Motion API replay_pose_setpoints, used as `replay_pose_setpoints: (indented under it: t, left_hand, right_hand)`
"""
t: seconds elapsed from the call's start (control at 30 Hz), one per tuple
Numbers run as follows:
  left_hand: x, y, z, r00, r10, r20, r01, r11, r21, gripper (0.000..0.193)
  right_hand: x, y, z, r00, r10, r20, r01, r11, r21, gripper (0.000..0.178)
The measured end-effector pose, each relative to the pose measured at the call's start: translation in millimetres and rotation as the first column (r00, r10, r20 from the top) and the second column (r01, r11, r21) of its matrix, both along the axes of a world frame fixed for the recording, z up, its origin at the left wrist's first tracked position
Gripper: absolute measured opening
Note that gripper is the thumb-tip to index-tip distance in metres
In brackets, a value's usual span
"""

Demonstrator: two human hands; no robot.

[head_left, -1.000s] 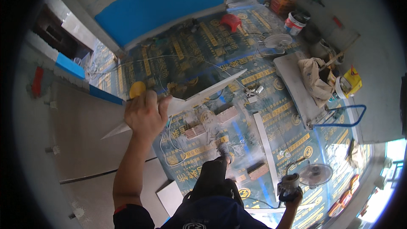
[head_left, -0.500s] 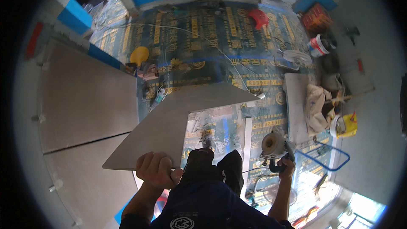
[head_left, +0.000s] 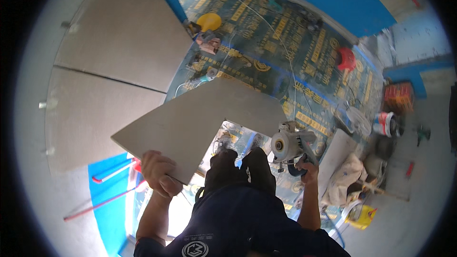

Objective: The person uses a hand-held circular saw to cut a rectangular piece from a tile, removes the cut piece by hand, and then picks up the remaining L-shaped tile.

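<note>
My left hand grips the near left edge of a large grey L-shaped tile, thumb nearest my body. The tile is held in front of my legs, its inner corner facing me and its other arm reaching to the right. In my right hand is a handheld circular saw, held by its dark rear handle. The saw's round guard faces up, close to the tile's right end; I cannot tell whether they touch. My dusty shoes show through the notch of the tile.
Printed green sheeting covers the floor, with a cable across it. A teal power tool lies beyond the tile, near a yellow round thing. On the right are a beige sack, a white bucket and a red stool. Large tiles line the left wall.
My view has turned, and the room appears rotated clockwise. The saw has come up and in from the right, to beside the tile's right end. My left hand keeps hold of the tile.
</note>
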State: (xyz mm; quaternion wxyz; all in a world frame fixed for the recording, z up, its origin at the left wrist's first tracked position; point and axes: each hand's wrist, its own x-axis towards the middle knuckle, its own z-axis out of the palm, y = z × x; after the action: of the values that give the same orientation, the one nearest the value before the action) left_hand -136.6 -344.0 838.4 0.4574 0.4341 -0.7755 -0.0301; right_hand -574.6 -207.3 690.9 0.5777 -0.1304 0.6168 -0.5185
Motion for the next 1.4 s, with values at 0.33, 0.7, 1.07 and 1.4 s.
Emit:
replay_pose_setpoints:
  t: [0.33, 0.7, 1.07, 1.4]
  left_hand:
    - [-5.3, 12.5, 2.5, 0.911, 0.413, 0.021, -0.413, 0.911, 0.01, 0.028]
    - [3.9, 15.5, -14.8, 0.91, 0.348, 0.226, -0.338, 0.937, -0.083, 0.017]
    - [-4.2, 20.8, -10.3, 0.874, 0.486, 0.002, -0.485, 0.873, 0.048, 0.02]
    - [-13.5, 22.9, -21.2, 0.799, 0.544, -0.257, -0.525, 0.839, 0.144, 0.014]
  right_hand:
    - [-22.8, 10.8, -5.0, 0.977, 0.118, 0.175, -0.118, 0.993, -0.011, 0.087]
    - [-9.9, 50.7, 15.9, 0.987, 0.016, 0.161, 0.007, 0.99, -0.141, 0.048]
    - [-81.6, 83.0, 59.0, 0.994, -0.107, 0.005, 0.105, 0.973, -0.208, 0.026]
    - [-105.9, 38.6, 116.6, 0.995, 0.071, -0.064, -0.084, 0.968, -0.237, 0.022]
